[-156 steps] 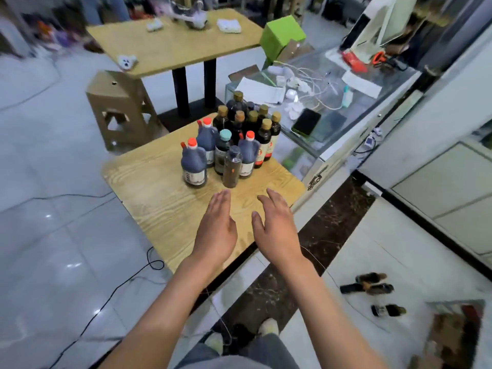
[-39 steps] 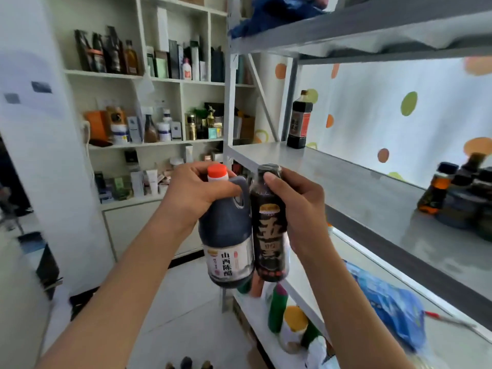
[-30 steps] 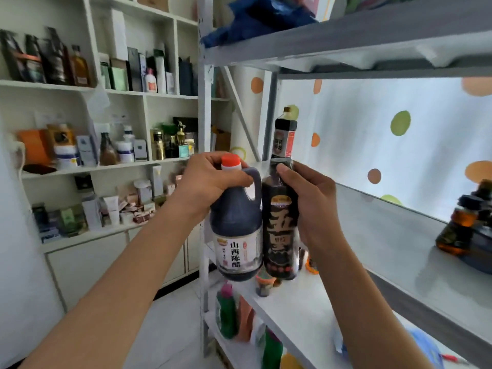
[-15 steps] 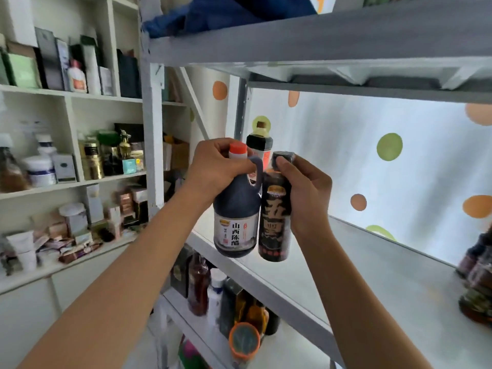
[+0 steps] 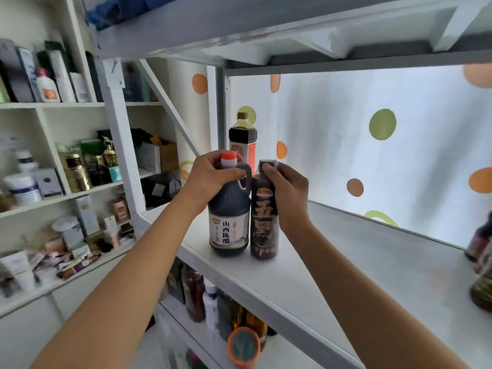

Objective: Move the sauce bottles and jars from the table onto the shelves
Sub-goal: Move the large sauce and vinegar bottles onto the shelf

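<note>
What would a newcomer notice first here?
Two dark sauce bottles standing side by side near the front of the white metal shelf: the red-capped dark vinegar jug gripped by the left hand, the slim black-capped bottle by the right hand. Behind them a tall dark bottle with a red label stands alone.

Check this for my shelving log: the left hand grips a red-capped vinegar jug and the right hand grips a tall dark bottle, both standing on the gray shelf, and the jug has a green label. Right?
Not quite. The head view shows the vinegar jug in the left hand with a white label, not green. The rest holds: the right hand grips the tall dark bottle, both on the gray shelf.
</note>
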Available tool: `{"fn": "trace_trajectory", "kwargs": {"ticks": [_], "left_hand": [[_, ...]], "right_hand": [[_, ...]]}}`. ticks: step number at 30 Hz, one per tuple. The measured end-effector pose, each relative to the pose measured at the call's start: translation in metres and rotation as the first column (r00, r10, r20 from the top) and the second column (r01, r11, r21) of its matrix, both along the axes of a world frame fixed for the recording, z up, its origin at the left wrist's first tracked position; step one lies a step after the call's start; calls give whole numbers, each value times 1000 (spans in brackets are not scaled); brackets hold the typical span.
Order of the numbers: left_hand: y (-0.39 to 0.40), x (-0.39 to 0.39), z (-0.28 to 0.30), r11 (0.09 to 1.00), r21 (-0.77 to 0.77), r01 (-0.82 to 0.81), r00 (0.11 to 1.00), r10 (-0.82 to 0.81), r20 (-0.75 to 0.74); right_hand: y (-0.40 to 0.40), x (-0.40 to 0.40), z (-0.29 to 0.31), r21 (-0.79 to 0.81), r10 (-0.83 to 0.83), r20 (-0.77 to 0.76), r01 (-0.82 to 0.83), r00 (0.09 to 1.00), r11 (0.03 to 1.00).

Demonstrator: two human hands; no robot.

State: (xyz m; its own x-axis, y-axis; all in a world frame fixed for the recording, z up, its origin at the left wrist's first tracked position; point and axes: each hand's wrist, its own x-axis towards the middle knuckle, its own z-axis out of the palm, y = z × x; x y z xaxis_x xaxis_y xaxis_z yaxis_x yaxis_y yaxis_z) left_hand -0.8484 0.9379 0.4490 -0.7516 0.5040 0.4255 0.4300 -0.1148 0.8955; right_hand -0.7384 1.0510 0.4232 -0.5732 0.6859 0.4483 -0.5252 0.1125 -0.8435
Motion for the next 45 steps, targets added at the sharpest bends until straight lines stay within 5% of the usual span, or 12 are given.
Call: {"fn": "trace_trajectory", "kwargs": {"ticks": [5, 9, 14, 17, 21, 25, 31, 41, 45], "left_hand": [[-1, 14, -22, 983, 48, -177, 980, 181, -84], [-12, 32, -69, 993, 106, -58, 997, 52, 57], [-21, 46, -103, 946, -219, -238, 967, 210, -144], [-25, 45, -108, 904, -228, -363, 926, 322, -197], [-24, 27, -110, 938, -213, -274, 957, 244, -159], [-14, 21, -105, 944, -238, -227, 971, 202, -124], [16, -6, -92, 940, -296, -172, 983, 144, -113], [94, -58, -84, 931, -351, -96, 991, 58, -117], [126, -73, -94, 956, -282, -79, 994, 56, -90]], "right_hand": [[3, 4, -8, 128, -14, 65, 5, 998, 992], [9, 13, -12, 197, -16, 139, -12, 990, 980], [8, 24, -15, 372, -53, 230, -38, 972, 928], [14, 33, -8, 408, -13, 358, -144, 934, 902], [25, 37, -26, 396, -20, 545, -236, 838, 887], [24, 20, -53, 280, -31, 524, -138, 851, 950], [39, 7, -52, 338, -137, 509, -51, 850, 940], [100, -26, -48, 161, -79, 490, -1, 868, 987], [122, -49, -56, 208, -215, 445, 133, 870, 969]]}}
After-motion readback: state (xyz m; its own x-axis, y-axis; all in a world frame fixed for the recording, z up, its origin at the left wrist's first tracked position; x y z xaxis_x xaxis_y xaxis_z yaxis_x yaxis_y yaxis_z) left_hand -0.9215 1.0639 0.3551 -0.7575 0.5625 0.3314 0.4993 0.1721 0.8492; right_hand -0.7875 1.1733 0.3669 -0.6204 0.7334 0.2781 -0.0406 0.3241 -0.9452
